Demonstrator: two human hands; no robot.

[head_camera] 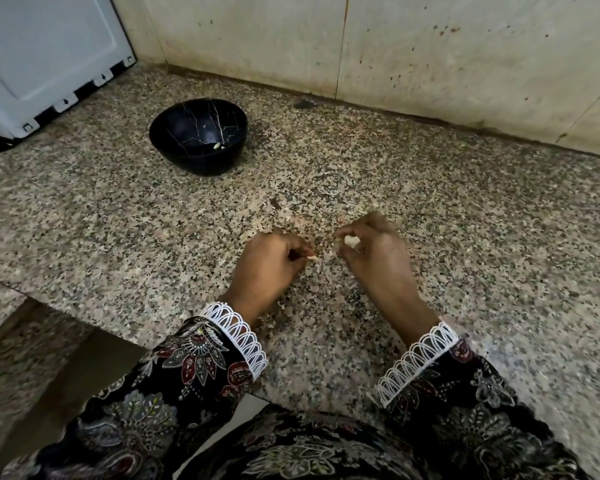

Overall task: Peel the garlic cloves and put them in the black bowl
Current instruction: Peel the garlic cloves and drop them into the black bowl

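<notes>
A black bowl (198, 136) with pale marbled streaks stands on the speckled granite counter (465, 220), far left of my hands; a small pale piece (218, 146) lies inside near its right wall. My right hand (374, 251) pinches a whitish garlic clove (351, 241) between thumb and fingers just above the counter. My left hand (271, 261) has its fingers curled and pinches a small pale scrap of peel (312, 258) at its fingertips. The two hands are a short gap apart. Pale bits (288, 216) lie on the counter just beyond them, hard to tell from the stone.
A white appliance (42, 60) with a black base fills the back left corner beside the bowl. A stained tiled wall (395, 50) runs along the back of the counter. The counter's front edge (84, 327) drops away at lower left.
</notes>
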